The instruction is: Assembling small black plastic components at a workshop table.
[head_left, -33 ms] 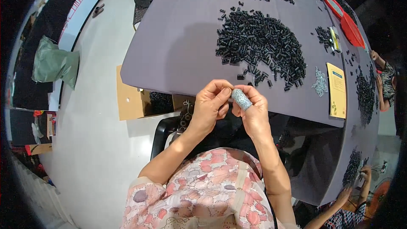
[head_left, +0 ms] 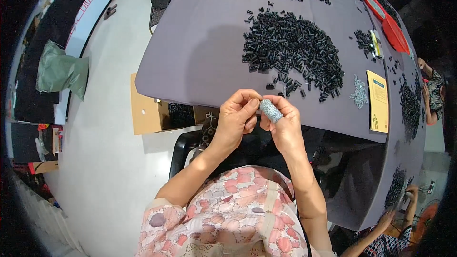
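Note:
My left hand (head_left: 237, 115) and my right hand (head_left: 289, 128) meet just off the table's near edge. The thumb and forefinger of my left hand are pinched together, their tips close to those of my right hand. A speckled grey-blue cover (head_left: 271, 111) wraps the thumb of my right hand, which presses toward its curled forefinger. Whatever lies between the fingertips is too small or hidden to name. Beyond my hands, a large heap of small black tube-shaped pieces (head_left: 293, 50) is spread on the grey-clothed table (head_left: 200, 74), with a few loose ones at its near side.
Right of the heap lie a yellow booklet (head_left: 378, 102), small clear pieces (head_left: 359, 92) and a red-rimmed tray (head_left: 394, 33). An open cardboard box (head_left: 144, 114) with black pieces stands below the table's left edge. Other people's hands (head_left: 386, 219) work at the right.

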Demonstrator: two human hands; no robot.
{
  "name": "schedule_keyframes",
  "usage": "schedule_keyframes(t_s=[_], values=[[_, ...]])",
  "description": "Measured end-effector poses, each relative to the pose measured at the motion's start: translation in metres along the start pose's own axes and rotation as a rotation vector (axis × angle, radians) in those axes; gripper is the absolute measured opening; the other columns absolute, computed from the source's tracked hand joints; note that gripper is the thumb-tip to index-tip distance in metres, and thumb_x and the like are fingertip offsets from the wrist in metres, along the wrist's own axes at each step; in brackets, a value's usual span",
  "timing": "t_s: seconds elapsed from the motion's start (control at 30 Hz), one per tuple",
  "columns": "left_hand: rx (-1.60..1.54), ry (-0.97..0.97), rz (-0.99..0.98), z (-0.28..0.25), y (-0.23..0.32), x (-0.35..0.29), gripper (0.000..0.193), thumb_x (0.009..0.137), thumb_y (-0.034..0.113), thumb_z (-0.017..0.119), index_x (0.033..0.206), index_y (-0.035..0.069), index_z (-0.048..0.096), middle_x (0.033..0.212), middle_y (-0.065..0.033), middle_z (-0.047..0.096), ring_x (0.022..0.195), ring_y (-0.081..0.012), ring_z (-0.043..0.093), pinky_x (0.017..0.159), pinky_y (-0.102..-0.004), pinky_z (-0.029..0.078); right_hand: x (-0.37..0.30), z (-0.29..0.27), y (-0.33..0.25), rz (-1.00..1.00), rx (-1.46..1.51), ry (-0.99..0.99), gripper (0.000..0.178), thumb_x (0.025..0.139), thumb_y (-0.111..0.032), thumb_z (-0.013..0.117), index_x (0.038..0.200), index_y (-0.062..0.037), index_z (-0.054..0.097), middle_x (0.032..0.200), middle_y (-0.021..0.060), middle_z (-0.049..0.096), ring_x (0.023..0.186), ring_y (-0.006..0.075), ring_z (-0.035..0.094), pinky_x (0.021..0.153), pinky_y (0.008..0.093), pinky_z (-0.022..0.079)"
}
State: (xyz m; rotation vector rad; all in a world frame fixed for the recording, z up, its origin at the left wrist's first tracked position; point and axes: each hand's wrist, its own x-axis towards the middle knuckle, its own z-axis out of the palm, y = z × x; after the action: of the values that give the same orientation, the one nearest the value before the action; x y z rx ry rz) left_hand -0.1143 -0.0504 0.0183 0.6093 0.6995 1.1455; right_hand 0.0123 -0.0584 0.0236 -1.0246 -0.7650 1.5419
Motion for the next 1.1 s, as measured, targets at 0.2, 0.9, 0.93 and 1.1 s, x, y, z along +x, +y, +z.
schedule_keyframes(t_s=[0.2, 0.9, 0.93, 1.1], values=[[0.058, -0.016, 0.016, 0.000, -0.002, -0.001, 0.011, 0.088, 0.015, 0.054, 0.096, 0.007, 0.056, 0.067, 0.0027, 0.050, 0.045, -0.0028, 0.039, 0.038, -0.0158, 0.027, 0.003, -0.003, -0.006, 0.109, 0.074, -0.041, 0.017, 0.082, 0.004, 0.043, 0.093, -0.0004, 0.055, 0.063, -0.0015, 0.049, 0.048, 0.0037, 0.036, 0.043, 0.0193, 0.027], [-0.184, 0.049, 0.027, 0.001, -0.008, 0.002, 0.010, 0.085, 0.008, 0.059, 0.092, 0.003, 0.054, 0.068, 0.0007, 0.050, 0.046, -0.0033, 0.040, 0.038, -0.0165, 0.029, -0.015, 0.007, 0.003, -0.272, -0.592, 0.129, 0.012, 0.081, 0.002, 0.052, 0.093, -0.0001, 0.051, 0.072, 0.0021, 0.054, 0.061, 0.0082, 0.048, 0.055, 0.0236, 0.041], [-0.181, 0.055, 0.028, 0.001, -0.008, 0.002, 0.010, 0.085, 0.008, 0.059, 0.092, 0.003, 0.055, 0.067, 0.0007, 0.050, 0.046, -0.0034, 0.040, 0.038, -0.0166, 0.029, -0.015, 0.007, 0.004, -0.272, -0.592, 0.128, 0.012, 0.081, 0.002, 0.052, 0.093, -0.0001, 0.051, 0.072, 0.0021, 0.054, 0.061, 0.0082, 0.048, 0.055, 0.0236, 0.041], [-0.143, 0.066, 0.029, -0.001, -0.008, 0.000, 0.012, 0.085, 0.008, 0.058, 0.095, 0.002, 0.056, 0.065, 0.0007, 0.049, 0.045, -0.0035, 0.039, 0.037, -0.0167, 0.028, -0.016, 0.008, 0.005, -0.347, -0.690, 0.165, 0.015, 0.077, 0.003, 0.056, 0.091, -0.0010, 0.052, 0.069, 0.0047, 0.053, 0.058, 0.0107, 0.048, 0.054, 0.0246, 0.041]])
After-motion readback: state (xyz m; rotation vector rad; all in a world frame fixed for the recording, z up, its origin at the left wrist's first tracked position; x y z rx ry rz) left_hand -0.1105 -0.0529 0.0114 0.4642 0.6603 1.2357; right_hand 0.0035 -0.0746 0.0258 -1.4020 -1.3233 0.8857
